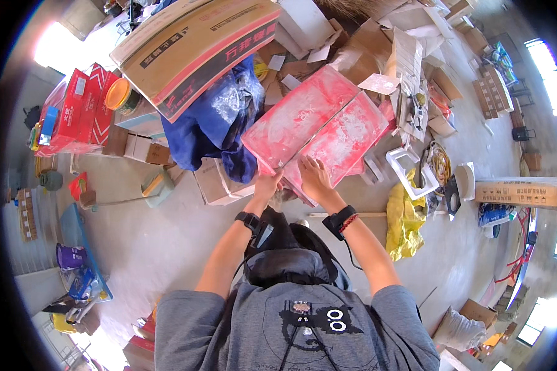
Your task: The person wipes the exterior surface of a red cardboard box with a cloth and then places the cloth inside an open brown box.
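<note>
Red box (337, 145): right of blue cloth (207, 117) | Left hand (268, 187): cloth-side, by seam (319, 132), fingers curled, pinch I cannot tell | Right hand (315, 178): spread on top, farther from cloth | Advisable: even palm pressure beside seam

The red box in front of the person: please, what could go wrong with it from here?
The red box has a dark seam across its top, ending close to the left hand; a finger might get pinched if the flaps shift. Its top looks whitish and dusty, so the right hand could slip. On the floor to the right, the yellow sack might catch a foot.
</note>
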`<state>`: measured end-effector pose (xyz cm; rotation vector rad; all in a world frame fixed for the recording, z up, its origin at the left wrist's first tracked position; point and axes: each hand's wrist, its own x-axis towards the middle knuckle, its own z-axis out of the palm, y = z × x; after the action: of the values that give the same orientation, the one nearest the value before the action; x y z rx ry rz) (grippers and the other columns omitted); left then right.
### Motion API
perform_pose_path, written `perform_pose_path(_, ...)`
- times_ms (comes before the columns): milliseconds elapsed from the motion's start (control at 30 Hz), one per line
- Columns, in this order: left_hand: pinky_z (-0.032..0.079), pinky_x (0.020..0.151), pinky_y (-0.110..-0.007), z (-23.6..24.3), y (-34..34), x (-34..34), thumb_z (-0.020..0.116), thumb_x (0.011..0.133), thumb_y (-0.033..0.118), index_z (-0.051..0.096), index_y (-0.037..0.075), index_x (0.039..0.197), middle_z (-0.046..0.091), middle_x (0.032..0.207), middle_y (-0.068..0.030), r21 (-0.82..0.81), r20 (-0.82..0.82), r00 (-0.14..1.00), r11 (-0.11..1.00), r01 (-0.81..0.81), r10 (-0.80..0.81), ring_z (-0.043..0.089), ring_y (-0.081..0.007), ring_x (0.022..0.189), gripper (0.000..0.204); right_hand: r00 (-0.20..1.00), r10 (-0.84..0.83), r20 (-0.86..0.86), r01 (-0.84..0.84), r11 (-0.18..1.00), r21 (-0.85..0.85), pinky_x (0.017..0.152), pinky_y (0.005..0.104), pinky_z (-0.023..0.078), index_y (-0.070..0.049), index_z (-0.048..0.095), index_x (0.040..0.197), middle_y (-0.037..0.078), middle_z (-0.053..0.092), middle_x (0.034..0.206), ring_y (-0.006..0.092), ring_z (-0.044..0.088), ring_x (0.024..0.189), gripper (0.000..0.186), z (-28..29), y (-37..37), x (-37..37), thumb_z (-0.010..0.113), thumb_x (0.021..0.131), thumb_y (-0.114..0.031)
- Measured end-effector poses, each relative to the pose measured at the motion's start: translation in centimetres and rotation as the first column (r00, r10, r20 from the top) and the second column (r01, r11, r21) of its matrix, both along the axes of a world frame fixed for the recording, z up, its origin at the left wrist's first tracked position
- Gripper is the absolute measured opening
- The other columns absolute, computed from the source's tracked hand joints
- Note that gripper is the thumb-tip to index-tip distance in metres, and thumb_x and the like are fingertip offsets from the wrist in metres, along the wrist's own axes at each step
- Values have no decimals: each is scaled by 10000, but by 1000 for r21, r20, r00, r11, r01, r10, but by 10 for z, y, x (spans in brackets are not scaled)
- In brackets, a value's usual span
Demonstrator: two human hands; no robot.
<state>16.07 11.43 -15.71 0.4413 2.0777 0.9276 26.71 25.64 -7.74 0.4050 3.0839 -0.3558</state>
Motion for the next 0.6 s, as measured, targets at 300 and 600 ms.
perform_pose_path(300,486,613,-351,16,4,3,431,835,623,627,86,486,600,517,-64,-145,-28,999,989,-42,38,622,-221,578,670,999,-40,-8,39,999,-33,1023,430,313,37,473,1217,172,460,1302,275,399,1244,524,-13,-7,0,500,695,-5)
perform_pose_path(600,487,620,-377,10,7,9,420,824,648,621,88,465,606,530,-96,-176,-156,988,984,-36,9,625,-266,583,694,999,-32,30,36,986,-164,1048,426,291,12,450,1261,180,431,1341,290,371,1275,545,-16,7,4,467,716,8)
